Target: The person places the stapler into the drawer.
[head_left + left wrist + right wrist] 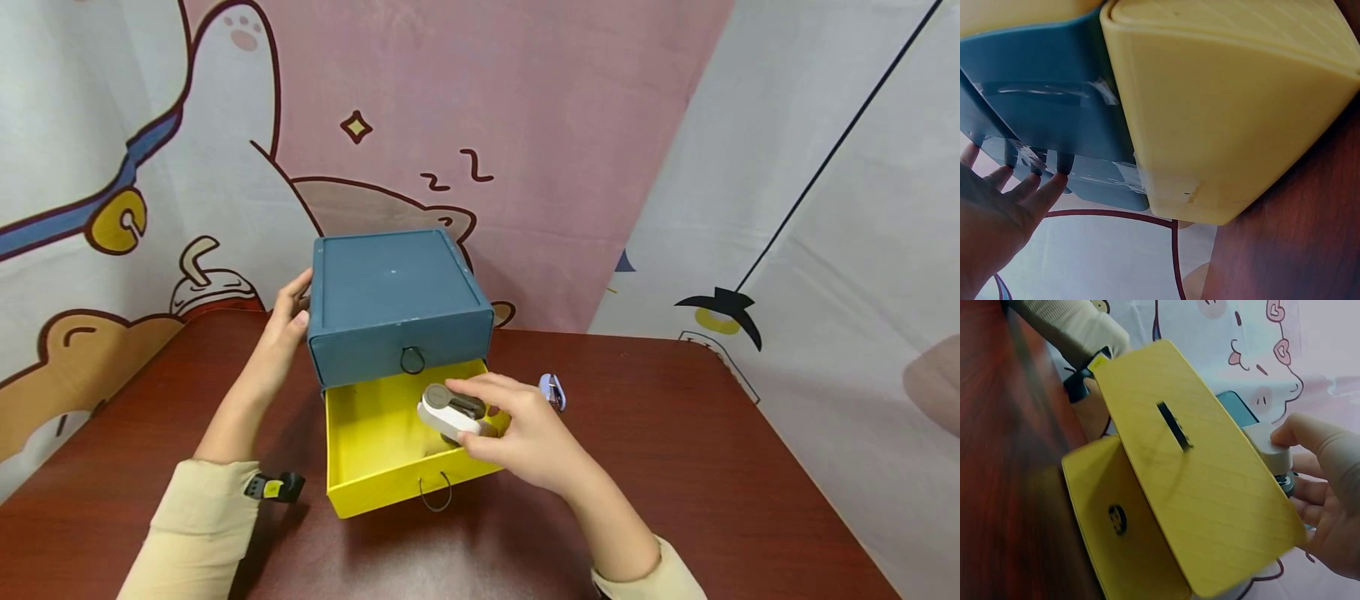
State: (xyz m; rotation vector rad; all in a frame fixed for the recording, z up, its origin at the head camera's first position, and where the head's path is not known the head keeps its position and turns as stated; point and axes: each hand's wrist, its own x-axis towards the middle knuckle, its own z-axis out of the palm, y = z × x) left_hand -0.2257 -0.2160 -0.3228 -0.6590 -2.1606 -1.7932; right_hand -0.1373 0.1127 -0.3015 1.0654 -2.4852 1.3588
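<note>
A blue drawer box (397, 279) stands on the table, with an open yellow drawer (375, 433) jutting out under its top drawer. My left hand (283, 325) rests its fingertips on the box's left side; in the left wrist view the fingers (1047, 194) look spread and nearly straight against the blue wall. Over the right part of the yellow drawer, my right hand (525, 425) pinches a small white device (447, 415) with a dark grey round top. Seen from the right wrist, the white body (1266, 447) is above the drawer's rim, with metal parts under it. Its exact kind is unclear.
A small lavender and dark object (552, 392) lies on the table (675, 467) right of the box. A second yellow drawer front (1119, 525) shows below the open one in the right wrist view. A printed cloth (555, 150) hangs behind the table.
</note>
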